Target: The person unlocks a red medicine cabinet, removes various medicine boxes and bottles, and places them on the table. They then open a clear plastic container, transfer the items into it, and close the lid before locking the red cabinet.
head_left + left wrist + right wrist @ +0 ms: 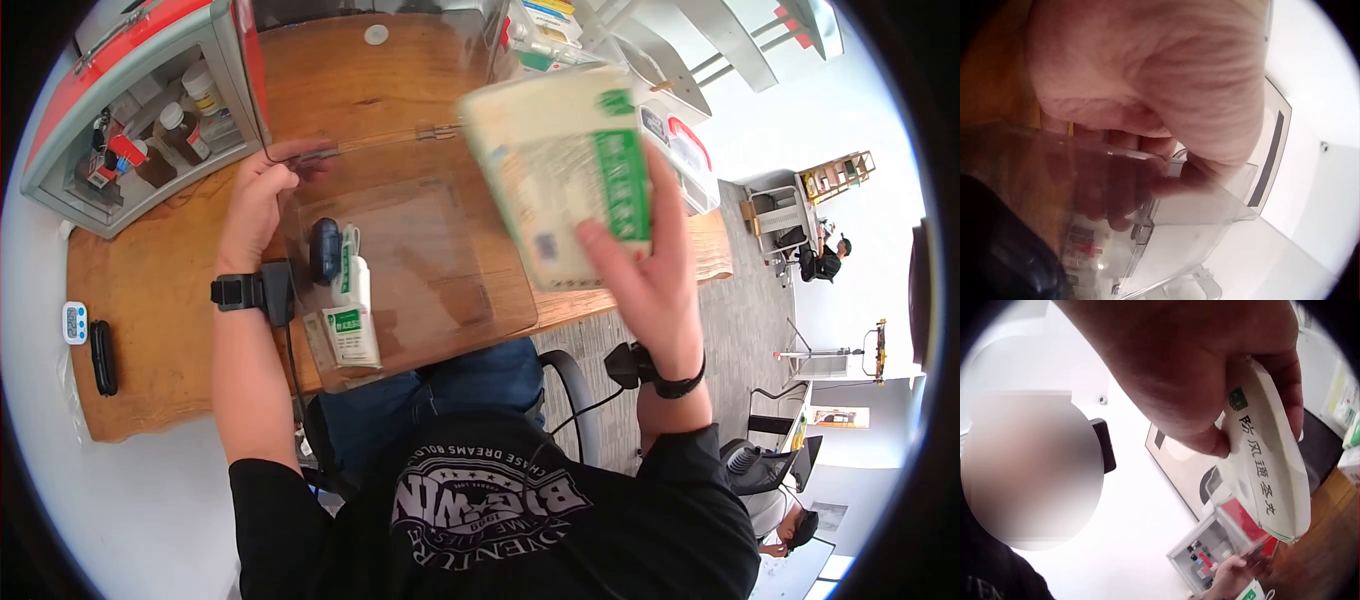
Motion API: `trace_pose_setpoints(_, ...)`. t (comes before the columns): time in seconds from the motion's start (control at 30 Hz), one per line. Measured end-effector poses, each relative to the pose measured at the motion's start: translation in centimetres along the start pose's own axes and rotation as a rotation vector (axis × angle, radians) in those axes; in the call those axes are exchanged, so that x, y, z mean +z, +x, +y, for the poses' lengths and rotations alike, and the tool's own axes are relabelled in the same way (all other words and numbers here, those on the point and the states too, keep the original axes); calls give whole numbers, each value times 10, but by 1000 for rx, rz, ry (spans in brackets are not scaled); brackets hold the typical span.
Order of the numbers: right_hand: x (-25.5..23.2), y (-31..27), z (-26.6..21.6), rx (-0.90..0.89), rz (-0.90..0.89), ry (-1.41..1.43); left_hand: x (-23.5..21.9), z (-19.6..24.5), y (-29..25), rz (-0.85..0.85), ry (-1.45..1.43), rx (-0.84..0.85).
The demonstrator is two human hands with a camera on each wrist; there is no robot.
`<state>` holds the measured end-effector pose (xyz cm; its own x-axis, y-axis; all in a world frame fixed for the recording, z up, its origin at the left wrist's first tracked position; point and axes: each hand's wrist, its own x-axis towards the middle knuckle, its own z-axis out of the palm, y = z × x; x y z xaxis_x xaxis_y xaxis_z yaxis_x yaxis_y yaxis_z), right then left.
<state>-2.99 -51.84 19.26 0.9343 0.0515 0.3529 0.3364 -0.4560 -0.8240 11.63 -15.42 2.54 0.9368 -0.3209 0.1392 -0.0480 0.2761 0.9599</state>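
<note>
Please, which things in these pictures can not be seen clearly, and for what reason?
- Cream and green box in the right hand: motion blur in the head view makes its print unreadable.
- Left hand on the clear plastic case: in the left wrist view the palm fills the frame, hiding the fingertips.
- Dark object inside the case: too small to identify.
- Bottles in the grey cabinet: labels too small.

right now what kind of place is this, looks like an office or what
Probably an open office or lab: office chairs and a seated person at desks behind, with a wooden table holding a medicine cabinet in front.
</note>
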Motion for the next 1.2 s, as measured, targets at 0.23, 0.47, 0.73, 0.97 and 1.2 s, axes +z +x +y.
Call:
trace_pose_setpoints(0.23, 9, 9, 35, -26, -51, -635, -8, 6, -5, 82, 11, -5)
trace_pose_setpoints(0.47, 57, 18, 84, -176, -58, -1059, -8, 7, -4, 14, -13, -51)
trace_pose_setpoints(0.73, 55, 29, -5, -363, -447, -428, 15, 19, -7, -5, 89, -49)
trace_pose_setpoints(0.97, 139, 50, 52, -907, -906, -774, 12, 13, -1, -85, 52, -50)
trace_pose_setpoints(1.2, 156, 70, 57, -979, -1176, -857, 11, 14, -3, -57, 64, -60)
